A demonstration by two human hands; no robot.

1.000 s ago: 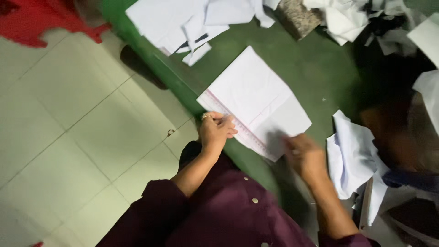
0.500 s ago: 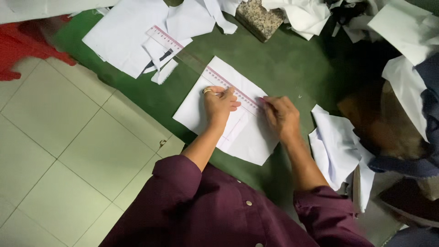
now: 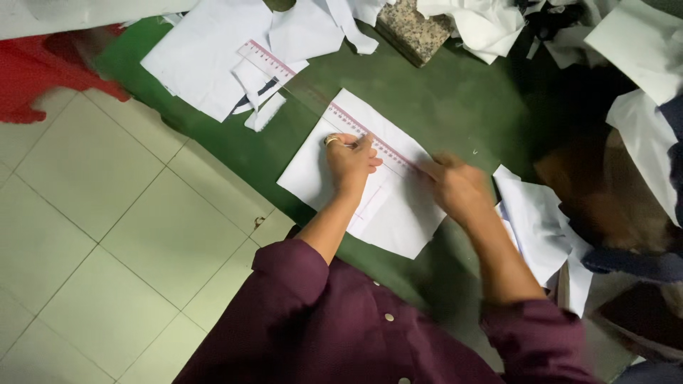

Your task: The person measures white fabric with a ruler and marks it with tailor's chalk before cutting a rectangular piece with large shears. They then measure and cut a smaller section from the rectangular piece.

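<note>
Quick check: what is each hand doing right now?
Left hand: pressed down on the ruler and white sheet.
Right hand: blurred; grip cannot be told.

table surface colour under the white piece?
Dark green: the table top shows it all around the white fabric piece, head view.

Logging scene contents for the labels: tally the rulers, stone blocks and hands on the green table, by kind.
Rulers: 2 – clear ruler under both hands on the white sheet, second ruler on the paper pile up left.
Stone blocks: 1 – speckled block.
Hands: 2 – left hand, right hand, blurred.
Total: 5
</note>
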